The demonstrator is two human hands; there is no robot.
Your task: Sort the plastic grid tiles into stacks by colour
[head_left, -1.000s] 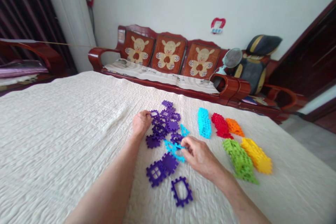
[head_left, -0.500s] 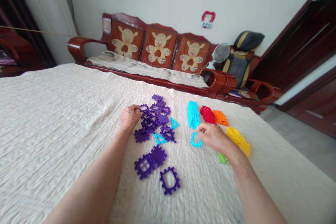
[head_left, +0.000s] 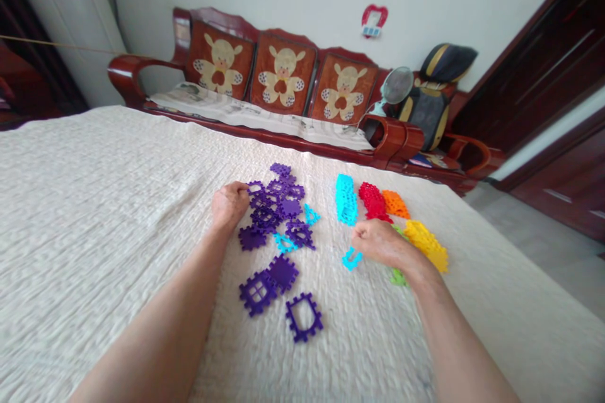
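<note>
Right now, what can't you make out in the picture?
In the head view:
Light-blue piece: upper end hidden by the right hand.
Green stack: mostly hidden behind that hand and wrist.
Left hand: fingertips too small to show their grip.
Dark door: cut off by the right edge.

From here I see the left forearm (head_left: 155, 321) and right forearm (head_left: 458, 321) bare, tapering toward the wrists (head_left: 221, 232). The left hand (head_left: 230, 204) and right hand (head_left: 379, 241) are bare too.

blue toothed piece (head_left: 350, 263), partly hidden, hollow purple frame (head_left: 261, 186), beside purple pieces (head_left: 289, 208)
</note>
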